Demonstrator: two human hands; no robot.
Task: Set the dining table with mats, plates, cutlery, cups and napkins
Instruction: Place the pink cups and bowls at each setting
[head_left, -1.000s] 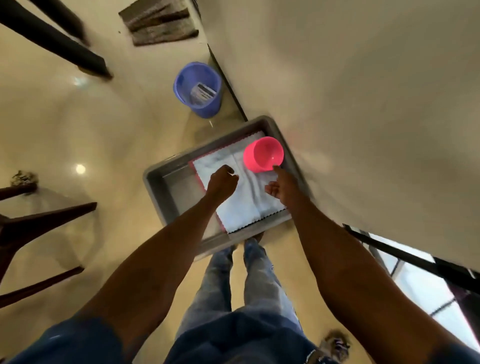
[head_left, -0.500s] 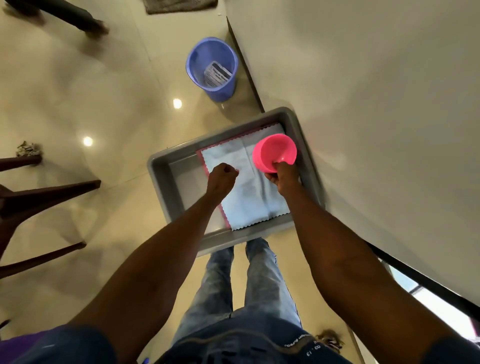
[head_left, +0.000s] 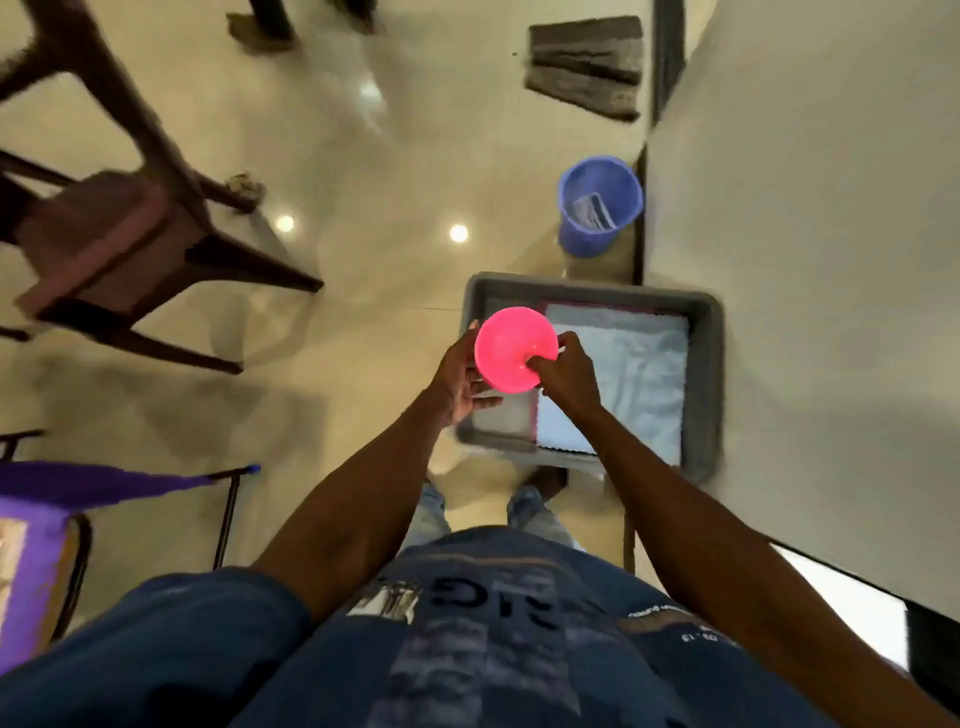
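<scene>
A pink plastic cup (head_left: 511, 345) is held up above the left end of a grey tray (head_left: 706, 364) that stands on the floor by the wall. My right hand (head_left: 566, 371) pinches the cup's near rim, thumb inside. My left hand (head_left: 460, 376) cups the cup's left side and underside with its fingers spread. A white napkin (head_left: 634, 379) with a red scalloped edge lies flat in the tray.
A blue bucket (head_left: 597, 205) stands beyond the tray against the cream wall (head_left: 810, 260). A dark wooden chair (head_left: 119, 234) is at the left, a purple-covered table corner (head_left: 47, 519) at lower left, a grey doormat (head_left: 584, 65) far ahead. The floor is glossy tile.
The pink cup has been lifted out of the tray and moved left. My left hand left the napkin and came up under the cup. The view swung to the left.
</scene>
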